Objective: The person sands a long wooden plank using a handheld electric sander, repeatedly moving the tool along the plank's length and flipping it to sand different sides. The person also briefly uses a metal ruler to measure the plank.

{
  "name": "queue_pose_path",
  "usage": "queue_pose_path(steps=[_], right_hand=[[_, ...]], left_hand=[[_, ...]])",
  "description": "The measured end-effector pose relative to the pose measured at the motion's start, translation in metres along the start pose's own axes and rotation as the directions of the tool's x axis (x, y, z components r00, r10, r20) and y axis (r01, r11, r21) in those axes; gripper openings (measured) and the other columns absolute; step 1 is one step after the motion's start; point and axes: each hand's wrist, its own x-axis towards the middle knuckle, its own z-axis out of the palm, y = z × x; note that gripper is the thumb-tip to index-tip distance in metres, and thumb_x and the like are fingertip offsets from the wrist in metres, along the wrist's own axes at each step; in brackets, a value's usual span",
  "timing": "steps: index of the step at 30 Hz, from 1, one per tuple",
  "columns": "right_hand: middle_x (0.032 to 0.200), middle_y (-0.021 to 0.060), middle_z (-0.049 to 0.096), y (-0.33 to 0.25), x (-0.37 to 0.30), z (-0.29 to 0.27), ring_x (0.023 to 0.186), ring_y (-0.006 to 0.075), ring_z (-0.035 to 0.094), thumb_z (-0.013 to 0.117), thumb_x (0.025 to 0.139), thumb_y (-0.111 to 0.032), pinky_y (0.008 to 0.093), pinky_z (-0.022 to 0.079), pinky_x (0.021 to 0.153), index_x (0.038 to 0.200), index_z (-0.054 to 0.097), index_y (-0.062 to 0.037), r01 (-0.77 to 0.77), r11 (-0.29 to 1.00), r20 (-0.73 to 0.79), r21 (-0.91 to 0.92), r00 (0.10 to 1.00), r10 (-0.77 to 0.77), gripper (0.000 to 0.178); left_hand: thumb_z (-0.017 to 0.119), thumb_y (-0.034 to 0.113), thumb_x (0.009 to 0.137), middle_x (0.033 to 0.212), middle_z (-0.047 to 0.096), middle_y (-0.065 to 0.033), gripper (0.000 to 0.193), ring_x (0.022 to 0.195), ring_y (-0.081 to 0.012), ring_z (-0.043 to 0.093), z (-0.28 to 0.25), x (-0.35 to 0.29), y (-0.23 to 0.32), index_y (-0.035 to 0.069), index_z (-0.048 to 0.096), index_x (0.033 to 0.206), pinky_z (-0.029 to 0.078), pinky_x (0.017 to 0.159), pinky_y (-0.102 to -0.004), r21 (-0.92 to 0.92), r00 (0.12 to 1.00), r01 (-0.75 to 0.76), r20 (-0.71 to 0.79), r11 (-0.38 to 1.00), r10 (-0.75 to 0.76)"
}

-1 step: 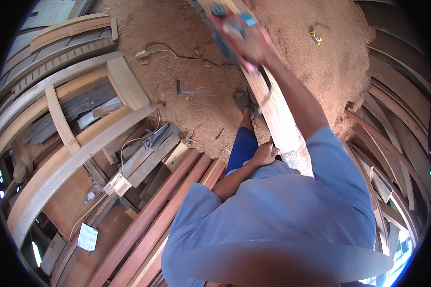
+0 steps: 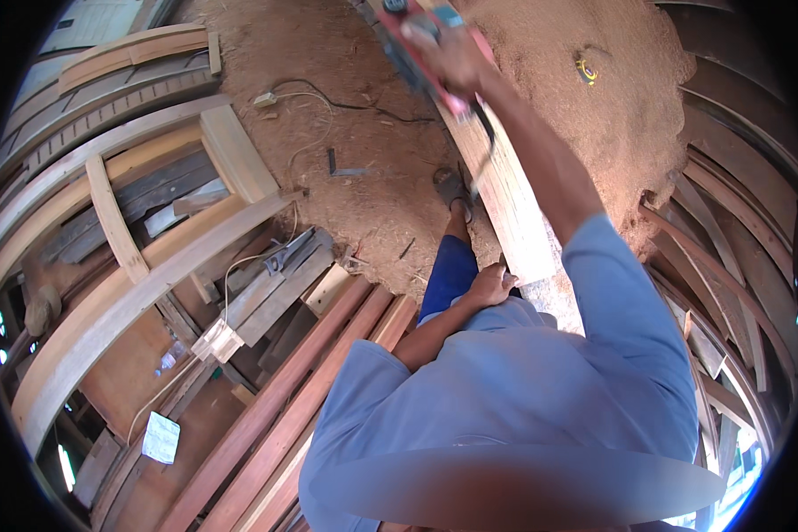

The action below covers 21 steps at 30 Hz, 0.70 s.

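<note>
My right hand (image 2: pixel 459 64) is wrapped round a red electric planer (image 2: pixel 414 55), blurred by motion, on top of a long pale wooden board (image 2: pixel 511 199). The arm is stretched far forward, and a dark cord (image 2: pixel 489 142) trails from the planer over the board. My left hand (image 2: pixel 489 286) rests by the board's near end, against my body. Its fingers are curled in; what they grip, if anything, is hidden.
A wooden frame (image 2: pixel 106 208) and reddish planks (image 2: pixel 279 399) lie to the left. A metal square (image 2: pixel 348 171), a power cord (image 2: pixel 363 109) and a yellow tape measure (image 2: pixel 586 71) are on the sawdust-covered ground. Curved timbers (image 2: pixel 727 239) stand at right.
My right hand and the planer have slid slightly farther away along the board. The left hand has stayed in place.
</note>
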Motion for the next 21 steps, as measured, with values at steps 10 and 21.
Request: queue_pose_path(steps=[10, 21], right_hand=[[0.061, 0.0034, 0.052, 0.039, -0.063, -0.026, 0.059, 0.0171, 0.055, 0.046, 0.096, -0.065, 0.0382, 0.048, 0.061, 0.084, 0.062, -0.0052, -0.004, 0.994, -0.039, 0.109, 0.999, 0.008, 0.063], [0.067, 0.004, 0.055, 0.1, -0.245, 0.002, 0.06, 0.0121, 0.052, 0.056, 0.099, -0.033, 0.0317, 0.044, 0.055, 0.108, 0.06, 0.0029, -0.022, 0.966, -0.136, 0.256, 0.989, 0.059, 0.037]], left_hand=[[0.055, 0.04, 0.094, 0.123, 0.06, -0.029, 0.056, 0.117, -0.0422, 0.057, -0.011, 0.01, 0.011, -0.005, 0.053, 0.127, 0.045, 0.1, -0.0476, 0.077, 0.998, 0.045, 0.045, 0.996, -0.048], [0.059, 0.029, 0.093, 0.109, 0.065, -0.0269, 0.038, 0.105, -0.0439, 0.062, -0.008, 0.013, 0.01, -0.002, 0.061, 0.115, 0.049, 0.092, -0.05, 0.02, 0.998, -0.006, -0.056, 1.0, 0.008]])
